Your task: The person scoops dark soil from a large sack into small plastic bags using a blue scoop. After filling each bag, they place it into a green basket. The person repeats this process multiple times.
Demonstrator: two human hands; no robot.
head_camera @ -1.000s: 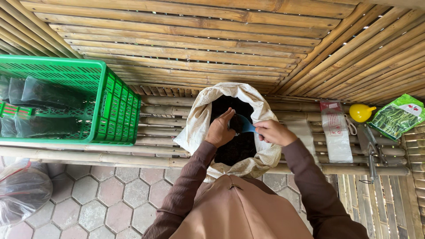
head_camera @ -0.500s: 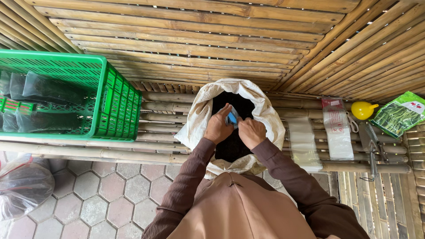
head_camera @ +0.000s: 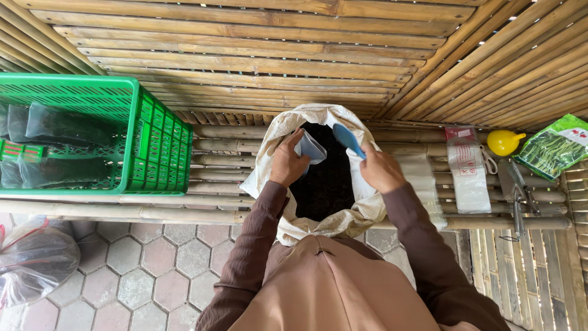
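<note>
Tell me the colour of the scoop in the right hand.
Blue: the scoop, held by the right hand over the sack, shows best in the head view.

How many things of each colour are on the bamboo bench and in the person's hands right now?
Green: 2, crate and packet
Blue: 1, scoop in right hand
Yellow: 1, funnel
White: 1, sack
Clear: 2, small bag in left hand, bag stack
Total: 7
</note>
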